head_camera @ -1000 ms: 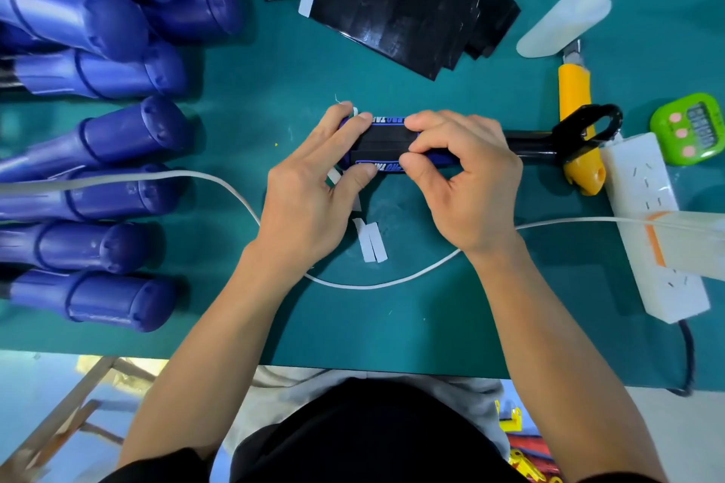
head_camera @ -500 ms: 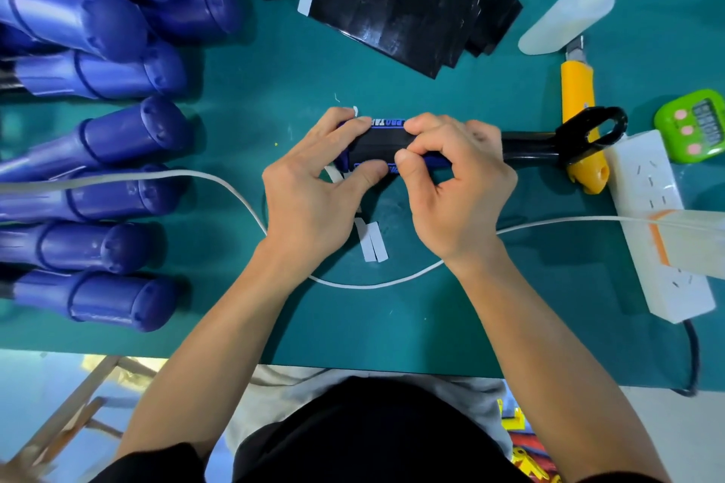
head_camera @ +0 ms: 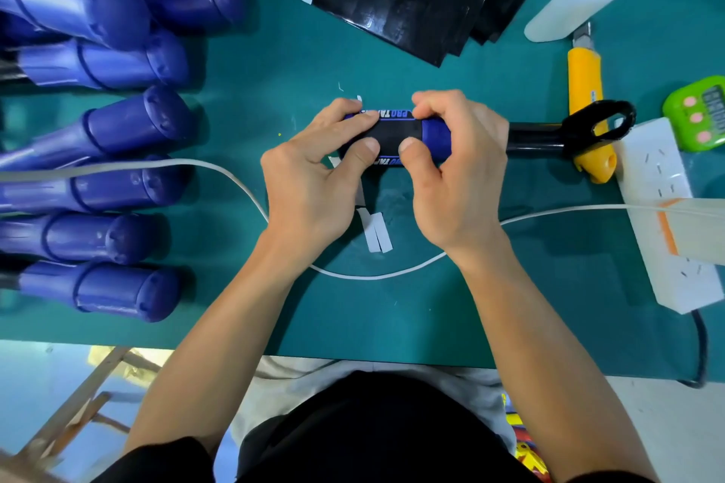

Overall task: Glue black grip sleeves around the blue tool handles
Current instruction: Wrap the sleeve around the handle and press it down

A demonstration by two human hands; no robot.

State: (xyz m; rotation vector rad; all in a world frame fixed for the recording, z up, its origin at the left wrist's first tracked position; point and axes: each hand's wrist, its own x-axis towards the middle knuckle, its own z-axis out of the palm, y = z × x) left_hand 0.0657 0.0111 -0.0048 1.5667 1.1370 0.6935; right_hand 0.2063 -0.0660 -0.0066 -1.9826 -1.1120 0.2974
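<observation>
Sleeve (head_camera: 392,133) is showing more between our hands than half second ago: we are drawing right hand (head_camera: 459,184) back along blue handle (head_camera: 435,135), baring black middle it was covering. Both thumbs are pressing near edge. Fingers of left hand (head_camera: 310,184) and right hand are curling over far side, gripping handle at mid-desk (head_camera: 392,306). We are judging wrap closed and seam being pressed down. Peeled backing strips (head_camera: 376,231) are lying just below.

One head-worn wide-angle camera looks almost straight down, close over the green table (head_camera: 392,318); the left hand (head_camera: 310,184) and right hand (head_camera: 459,176) meet mid-frame on the blue tool handle (head_camera: 435,133), forearms entering from the bottom edge
</observation>
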